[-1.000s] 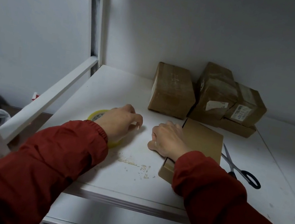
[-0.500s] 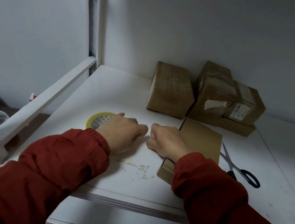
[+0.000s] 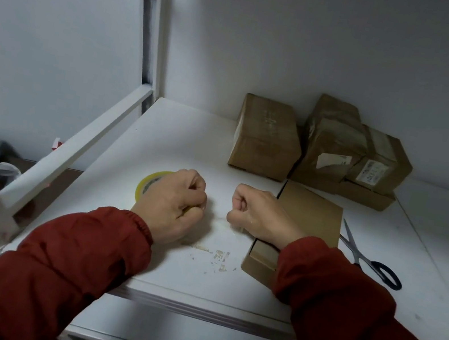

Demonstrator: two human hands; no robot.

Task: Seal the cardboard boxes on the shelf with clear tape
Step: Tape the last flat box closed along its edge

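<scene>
left hand, right hand parted, stretching tape.

The tape roll, clear tape on a yellow core, lies left of centre on the white shelf, mostly covered by the left hand, which grips it. A faint clear tape strip stretches rightward to the right hand, whose curled fingers pinch it. A flat brown box lies just right of centre. More brown taped boxes cluster at upper right, some stacked.
</scene>
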